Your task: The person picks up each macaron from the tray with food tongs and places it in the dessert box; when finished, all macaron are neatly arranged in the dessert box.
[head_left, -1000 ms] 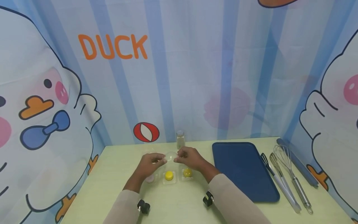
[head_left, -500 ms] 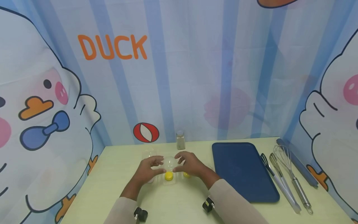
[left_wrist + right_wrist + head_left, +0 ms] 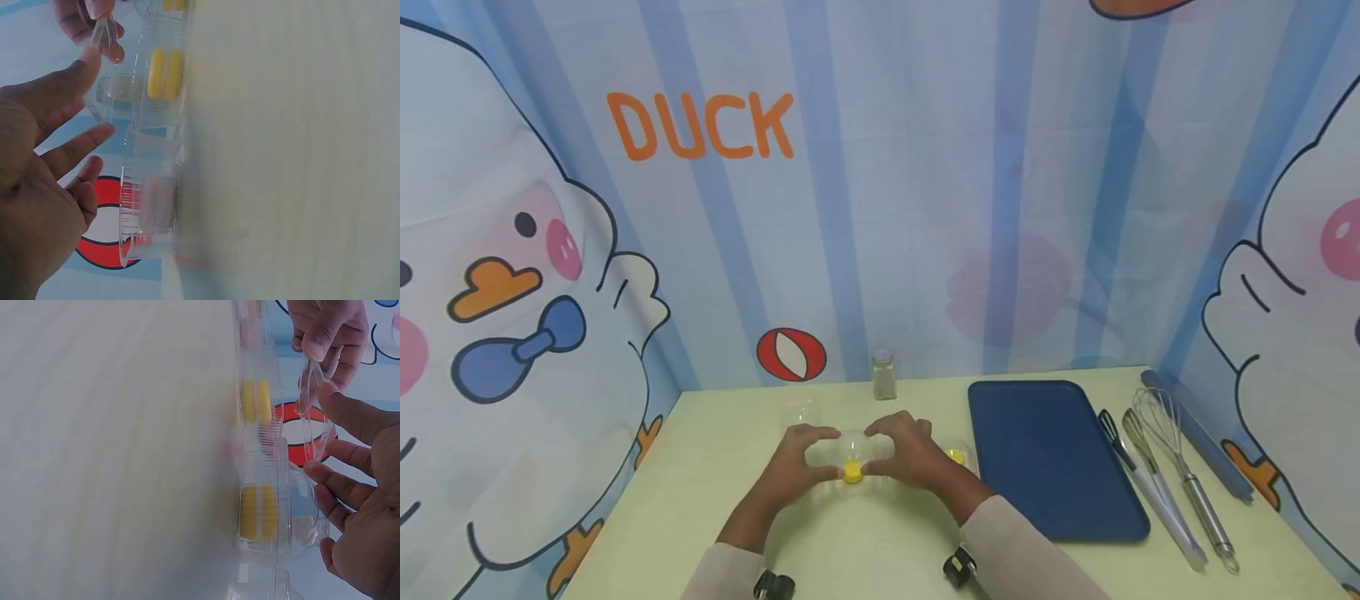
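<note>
My left hand (image 3: 793, 467) and right hand (image 3: 906, 450) pinch opposite edges of a clear domed plastic lid (image 3: 853, 443), thumbs at the near side. In the head view it overlaps a yellow macaron (image 3: 852, 472). Both wrist views show the lid (image 3: 314, 415) tilted and apart from the clear base (image 3: 140, 94) with the yellow macaron (image 3: 164, 74). Left of it, a clear container (image 3: 131, 219) holds a pink macaron (image 3: 157, 203), hidden behind my left hand in the head view. To the right, a dome-covered container (image 3: 282, 506) holds another yellow macaron (image 3: 257, 512).
A glass jar (image 3: 883, 375) stands near the back edge. On the right lie a blue tray (image 3: 1052, 458), a whisk (image 3: 1183, 467), more metal utensils (image 3: 1157, 483) and a grey rolling pin (image 3: 1198, 437). A printed curtain (image 3: 925, 183) encloses the table.
Both hands have come lower and nearer with the lid, which now overlaps the middle macaron in the head view. The right-hand container has shifted to the right beside my right hand.
</note>
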Available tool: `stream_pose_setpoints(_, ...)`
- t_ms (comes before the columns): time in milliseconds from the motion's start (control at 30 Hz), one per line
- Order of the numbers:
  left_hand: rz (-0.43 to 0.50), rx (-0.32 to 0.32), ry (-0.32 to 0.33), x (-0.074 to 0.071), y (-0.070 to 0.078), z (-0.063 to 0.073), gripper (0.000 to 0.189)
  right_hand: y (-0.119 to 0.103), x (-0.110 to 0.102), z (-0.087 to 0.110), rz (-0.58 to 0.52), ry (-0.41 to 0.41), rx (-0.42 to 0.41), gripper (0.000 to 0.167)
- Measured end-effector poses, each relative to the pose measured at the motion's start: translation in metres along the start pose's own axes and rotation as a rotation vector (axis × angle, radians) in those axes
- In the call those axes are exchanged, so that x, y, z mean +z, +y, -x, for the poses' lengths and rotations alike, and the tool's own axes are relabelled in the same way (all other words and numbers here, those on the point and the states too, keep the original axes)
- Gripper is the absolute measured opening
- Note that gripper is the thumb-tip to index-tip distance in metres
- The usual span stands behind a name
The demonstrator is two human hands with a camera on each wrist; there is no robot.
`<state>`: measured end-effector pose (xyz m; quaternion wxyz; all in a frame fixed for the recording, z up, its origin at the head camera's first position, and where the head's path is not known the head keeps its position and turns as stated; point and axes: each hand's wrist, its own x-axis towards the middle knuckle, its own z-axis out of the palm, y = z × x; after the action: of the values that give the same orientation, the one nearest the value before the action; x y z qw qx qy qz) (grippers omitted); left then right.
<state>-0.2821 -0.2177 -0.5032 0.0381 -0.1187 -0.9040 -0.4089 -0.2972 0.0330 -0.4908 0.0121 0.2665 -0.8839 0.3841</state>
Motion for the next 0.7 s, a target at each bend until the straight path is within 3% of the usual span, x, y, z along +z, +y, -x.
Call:
stream_pose_setpoints(267, -0.053, -0.063, -0.012, 0.002, 0.005, 0.010, 0.053, -0.002, 0.005, 0.006, 0.026, -0.004, 0.017, 0.050)
stream_pose_setpoints(533, -0.077, -0.024, 0.024, 0.006, 0.003, 0.010, 0.051, -0.002, 0.013, 0.007, 0.055, 0.002, -0.003, 0.049)
stream_pose_setpoints(700, -0.083, -0.037, 0.029, 0.007, 0.003, 0.012, 0.052, -0.001, 0.017, 0.008, 0.086, 0.013, -0.028, 0.049)
